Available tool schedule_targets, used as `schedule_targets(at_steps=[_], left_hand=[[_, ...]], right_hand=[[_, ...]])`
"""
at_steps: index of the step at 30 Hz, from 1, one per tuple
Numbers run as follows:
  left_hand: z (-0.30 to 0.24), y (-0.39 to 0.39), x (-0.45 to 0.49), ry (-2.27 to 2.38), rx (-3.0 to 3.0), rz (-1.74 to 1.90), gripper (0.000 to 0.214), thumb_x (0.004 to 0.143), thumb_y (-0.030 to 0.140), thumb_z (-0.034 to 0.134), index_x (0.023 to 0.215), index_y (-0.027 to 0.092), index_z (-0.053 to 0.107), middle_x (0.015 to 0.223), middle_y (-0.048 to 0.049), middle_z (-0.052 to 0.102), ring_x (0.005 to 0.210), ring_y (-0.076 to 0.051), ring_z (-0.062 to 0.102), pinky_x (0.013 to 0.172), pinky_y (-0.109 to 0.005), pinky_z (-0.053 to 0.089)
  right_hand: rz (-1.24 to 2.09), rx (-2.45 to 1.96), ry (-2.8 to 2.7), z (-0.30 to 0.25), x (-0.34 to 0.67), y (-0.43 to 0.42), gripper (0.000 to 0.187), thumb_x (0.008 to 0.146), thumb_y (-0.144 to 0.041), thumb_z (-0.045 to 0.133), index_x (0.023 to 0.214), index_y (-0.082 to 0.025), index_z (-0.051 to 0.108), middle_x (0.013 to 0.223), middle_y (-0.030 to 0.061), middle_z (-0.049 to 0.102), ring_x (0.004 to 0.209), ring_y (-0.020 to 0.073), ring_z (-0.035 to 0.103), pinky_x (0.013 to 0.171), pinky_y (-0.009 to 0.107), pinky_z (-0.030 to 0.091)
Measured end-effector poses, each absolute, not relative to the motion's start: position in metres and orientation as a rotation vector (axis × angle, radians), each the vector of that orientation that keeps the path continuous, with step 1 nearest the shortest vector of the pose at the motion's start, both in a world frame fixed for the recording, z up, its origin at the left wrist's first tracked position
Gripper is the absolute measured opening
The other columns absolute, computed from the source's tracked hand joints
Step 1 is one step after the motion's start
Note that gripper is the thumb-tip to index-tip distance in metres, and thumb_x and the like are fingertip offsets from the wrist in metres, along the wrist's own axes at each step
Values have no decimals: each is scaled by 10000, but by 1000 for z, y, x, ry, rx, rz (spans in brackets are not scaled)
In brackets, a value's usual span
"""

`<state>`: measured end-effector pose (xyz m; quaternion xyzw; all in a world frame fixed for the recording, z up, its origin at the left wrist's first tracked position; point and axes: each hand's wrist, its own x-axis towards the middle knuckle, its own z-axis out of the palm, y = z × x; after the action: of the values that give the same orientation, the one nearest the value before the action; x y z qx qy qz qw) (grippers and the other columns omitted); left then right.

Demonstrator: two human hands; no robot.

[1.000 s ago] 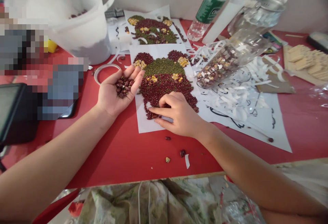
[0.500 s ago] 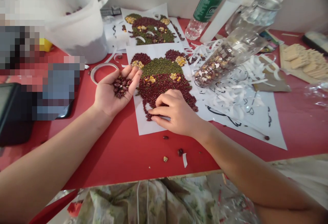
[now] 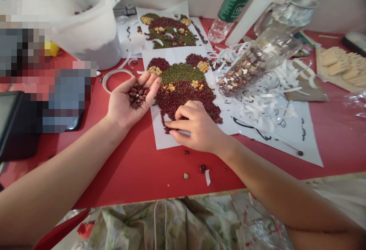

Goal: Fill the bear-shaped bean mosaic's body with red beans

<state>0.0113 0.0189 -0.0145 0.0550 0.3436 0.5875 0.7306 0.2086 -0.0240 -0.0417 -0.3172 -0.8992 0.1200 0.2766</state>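
My left hand is turned palm up and cupped around a small heap of dark red beans. It hovers beside the left edge of a white sheet that carries an animal-face picture made of beans. Green beans form the forehead, red beans the lower face, and yellow corn kernels the eyes and inner ears. Over the lower part of the face, my right hand has thumb and forefinger close together at a bean in the lower left outline. Its other fingers hide part of the picture.
Behind lies a second bean picture. A white bucket and a tape roll are at left. On the right are a tilted plastic bottle of mixed beans, paper strips and a water bottle. Loose beans dot the red table.
The view has shifted slightly, so everything sits a little further right. Both hands keep almost the same pose, the right fingertips still at the lower left outline.
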Motion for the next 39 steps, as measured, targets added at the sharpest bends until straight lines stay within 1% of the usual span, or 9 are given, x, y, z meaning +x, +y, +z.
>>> schedule_targets(at_steps=[5,7,11,14,17,21,26,33,39], left_hand=[[-13,17,12,753,127,1288,403,991,192,340,1363,144,490,969,-46,755,1022,-139,740,904,-209,586],[-13,17,12,754,118,1291,404,993,194,333,1362,143,488,960,-45,755,1006,-139,744,892,-211,590],[-12,16,12,749,114,1286,401,999,200,319,1356,139,491,933,-41,753,973,-137,751,870,-211,596],[-13,17,12,740,124,1289,398,995,197,334,1352,120,493,875,-34,748,946,-139,755,865,-210,596],[-13,16,13,745,123,1286,403,994,201,338,1359,130,492,895,-34,756,953,-134,752,878,-207,590],[-11,14,14,737,116,1266,402,995,196,333,1357,131,495,871,-29,756,926,-126,755,881,-198,587],[-10,13,14,753,107,1270,392,994,193,331,1338,136,510,876,-34,756,941,-131,754,866,-197,591],[-12,13,13,712,131,1269,381,990,187,354,1336,103,490,809,-20,750,844,-134,765,853,-208,603],[-11,10,14,728,110,1267,388,987,178,349,1337,116,502,811,-20,751,873,-128,762,878,-206,595]], right_hand=[[189,-849,-2494,-38,206,-27,238,922,-261,544,908,-210,776,775,34,596,810,178,461,806,368,323],[216,-863,-2478,-39,206,-27,241,922,-280,546,918,-203,774,787,37,597,811,178,463,808,365,332],[277,-863,-2400,-43,208,-26,256,910,-303,566,1001,-188,775,819,40,590,800,171,455,802,358,343],[264,-853,-2435,-45,208,-25,257,911,-303,568,1024,-213,780,818,38,581,805,176,443,796,365,317],[231,-863,-2489,-45,207,-25,271,921,-298,550,1048,-225,778,805,39,578,813,185,432,797,375,298],[261,-857,-2467,-44,208,-25,284,930,-287,530,1045,-199,775,822,45,581,814,185,440,795,369,313],[315,-907,-2459,-45,208,-24,307,924,-313,537,1096,-184,757,843,49,572,822,190,438,800,372,325],[77,-833,-2532,-44,205,-24,306,937,-286,514,1072,-180,766,800,52,587,814,195,411,816,385,298],[161,-860,-2482,-44,205,-25,312,945,-326,504,1040,-193,771,807,46,584,810,188,428,790,369,304]])
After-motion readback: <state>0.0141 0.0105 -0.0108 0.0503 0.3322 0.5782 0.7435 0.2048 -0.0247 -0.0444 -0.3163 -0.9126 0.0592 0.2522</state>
